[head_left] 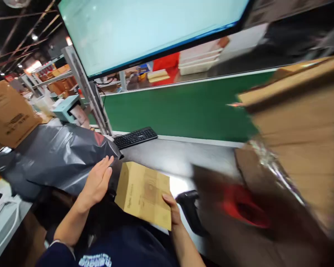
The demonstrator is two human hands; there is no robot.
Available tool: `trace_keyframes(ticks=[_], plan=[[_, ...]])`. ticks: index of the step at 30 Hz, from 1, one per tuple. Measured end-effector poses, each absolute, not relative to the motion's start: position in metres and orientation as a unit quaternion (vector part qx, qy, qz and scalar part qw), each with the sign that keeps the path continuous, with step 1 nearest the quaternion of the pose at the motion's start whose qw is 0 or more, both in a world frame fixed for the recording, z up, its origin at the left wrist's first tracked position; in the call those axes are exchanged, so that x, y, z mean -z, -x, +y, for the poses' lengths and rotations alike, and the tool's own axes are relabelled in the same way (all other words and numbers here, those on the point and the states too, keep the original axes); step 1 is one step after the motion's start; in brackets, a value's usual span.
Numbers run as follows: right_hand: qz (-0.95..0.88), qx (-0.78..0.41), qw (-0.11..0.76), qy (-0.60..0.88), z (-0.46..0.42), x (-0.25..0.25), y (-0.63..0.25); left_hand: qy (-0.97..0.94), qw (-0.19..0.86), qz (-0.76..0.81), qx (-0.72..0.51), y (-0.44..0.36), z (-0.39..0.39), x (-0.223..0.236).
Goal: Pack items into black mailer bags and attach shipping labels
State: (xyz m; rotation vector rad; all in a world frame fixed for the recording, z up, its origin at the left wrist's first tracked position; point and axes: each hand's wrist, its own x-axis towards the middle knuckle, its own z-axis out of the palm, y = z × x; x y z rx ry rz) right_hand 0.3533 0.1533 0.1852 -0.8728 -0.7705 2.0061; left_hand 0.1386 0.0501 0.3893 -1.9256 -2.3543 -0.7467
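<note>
My right hand (173,211) grips a small tan cardboard box (146,193) by its right side, thumb on the printed face. The box is tilted above the front of the workbench and shows a camera-like drawing with dark lettering. To its left, my left hand (98,181) is held out flat, fingers extended, apart from the box. Just beyond that hand lies a large grey plastic mailing bag (64,152); whether the fingers touch it I cannot tell. Right of the box, a black handheld scanner (192,211) rests on the bench.
A black keyboard (136,137) lies below a large monitor (153,29). At the left are a label printer (68,108) and a carton (9,113). Blurred cardboard (300,137) and a red roll-like object (245,205) occupy the right. A green panel (178,107) borders the back.
</note>
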Motion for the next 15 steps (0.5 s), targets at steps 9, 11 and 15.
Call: trace_keyframes(ticks=[9,11,15], plan=[[-0.248,-0.766,0.450,0.387,0.136,-0.162,-0.414,0.781,-0.097,-0.589,0.184,-0.191,0.133,-0.306],[-0.229,-0.719,0.482,0.444,0.132,-0.151,-0.418,0.810,-0.040,-0.560,0.172,-0.186,0.134,-0.284],[-0.220,-0.624,0.534,0.527,0.127,-0.145,-0.416,0.817,0.089,-0.544,0.171,-0.167,0.143,-0.248]])
